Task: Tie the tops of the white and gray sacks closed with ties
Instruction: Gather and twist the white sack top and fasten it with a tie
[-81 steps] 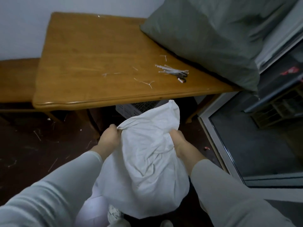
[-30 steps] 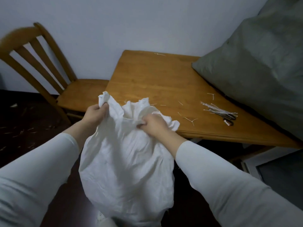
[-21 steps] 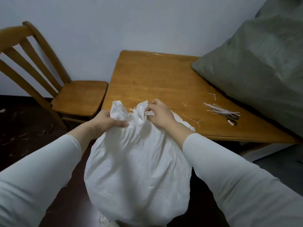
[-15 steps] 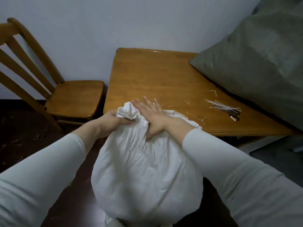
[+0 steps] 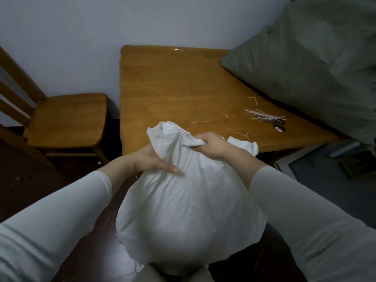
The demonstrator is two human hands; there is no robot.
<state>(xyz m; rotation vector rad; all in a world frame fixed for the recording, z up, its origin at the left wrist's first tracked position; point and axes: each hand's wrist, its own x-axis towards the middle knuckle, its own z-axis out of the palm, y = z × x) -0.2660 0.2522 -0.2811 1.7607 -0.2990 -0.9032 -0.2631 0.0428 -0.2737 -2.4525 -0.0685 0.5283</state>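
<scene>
The white sack (image 5: 189, 216) is held in front of the near edge of the table (image 5: 175, 90), its full, rounded body hanging below the tabletop and its loose mouth gathered up level with that edge. The neck is not yet closed: a flap of cloth stands up at the left, and another fold spills out to the right over the table's near edge.

The left hand (image 5: 150, 161) is wrapped around the neck from the left, the thumb laid flat across the front of the cloth. The right hand (image 5: 211, 146) is curled tight on a bunch of the rim cloth, knuckles up.

The step in hand is judged to be the gathering of the mouth into one tight neck. It would be done best if the stray fold on the right were drawn in with the rest, the bunch twisted, and the whole neck passed to the left hand alone, low down against the contents, so that enough cloth is left above for a tie to bite.

The cable ties (image 5: 262, 117) lie in a small heap toward the table's right edge, beside what look like scissors (image 5: 279, 125), well apart from the sack; a freed right hand would be needed for the reach. The gray sack (image 5: 305, 58) rests on the table's far right corner.
</scene>
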